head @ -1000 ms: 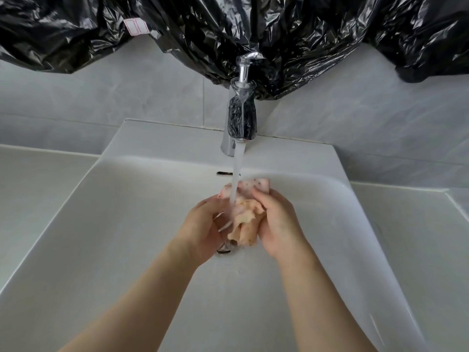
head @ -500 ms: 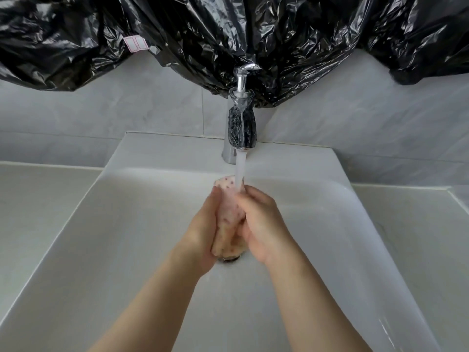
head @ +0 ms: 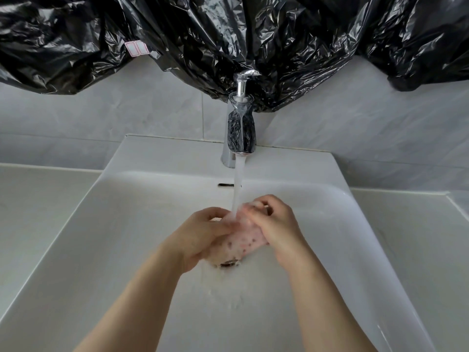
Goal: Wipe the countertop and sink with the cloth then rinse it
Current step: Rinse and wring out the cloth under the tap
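Under the running tap (head: 239,138), over the sink (head: 106,240) drain, we hold the pink spotted cloth (head: 243,240); our left hand (head: 203,237) and right hand (head: 276,224) both clench it, water striking its top edge.

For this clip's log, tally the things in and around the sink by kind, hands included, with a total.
Hands: 2, left hand and right hand, both gripping the cloth
Cloth: 1, pink spotted cloth under the water stream
Faucet: 1, chrome faucet, running
Sink: 1, white sink
Black plastic sheeting: 1, black plastic sheeting on the wall
Total: 6
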### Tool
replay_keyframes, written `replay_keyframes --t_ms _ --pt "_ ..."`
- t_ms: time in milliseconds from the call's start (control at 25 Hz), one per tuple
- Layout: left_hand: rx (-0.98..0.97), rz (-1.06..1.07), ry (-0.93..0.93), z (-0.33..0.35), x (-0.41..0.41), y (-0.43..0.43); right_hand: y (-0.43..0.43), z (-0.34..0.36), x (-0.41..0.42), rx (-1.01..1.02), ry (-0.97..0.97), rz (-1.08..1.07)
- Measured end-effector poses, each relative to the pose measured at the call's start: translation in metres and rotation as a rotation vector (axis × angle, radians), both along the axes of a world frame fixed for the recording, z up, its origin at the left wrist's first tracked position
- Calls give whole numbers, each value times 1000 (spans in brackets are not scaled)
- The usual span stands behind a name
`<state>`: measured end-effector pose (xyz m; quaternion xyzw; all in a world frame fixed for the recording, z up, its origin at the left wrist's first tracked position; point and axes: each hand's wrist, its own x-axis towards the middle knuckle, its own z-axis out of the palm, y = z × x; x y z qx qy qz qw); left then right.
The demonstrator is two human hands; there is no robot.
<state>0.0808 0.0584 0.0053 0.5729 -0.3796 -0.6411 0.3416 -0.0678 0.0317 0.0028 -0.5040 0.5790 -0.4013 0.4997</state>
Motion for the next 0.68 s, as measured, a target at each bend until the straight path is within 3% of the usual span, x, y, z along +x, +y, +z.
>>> replay_keyframes --t_ms 80,160,360,400,520,640,680 --pt "54 -9 -58 0 4 -1 -5 1 -3 -9 -168 -140" --pt "120 135 89 -7 -1 -4 -2 4 5 30 -280 -120" --pt "120 471 569 -9 -37 -1 27 -5 54 -175 298 120" --pt "153 511 565 -8 -44 0 21 -8 54 -152 317 59" --pt "206 425 302 -4 -52 1 6 -12 41 -65 158 -160" --pt "114 415 -6 -1 -45 -8 18 -10 50 -48 183 -49" --pt "158 430 -9 -2 -44 -7 23 -9 55 -45 223 -6"
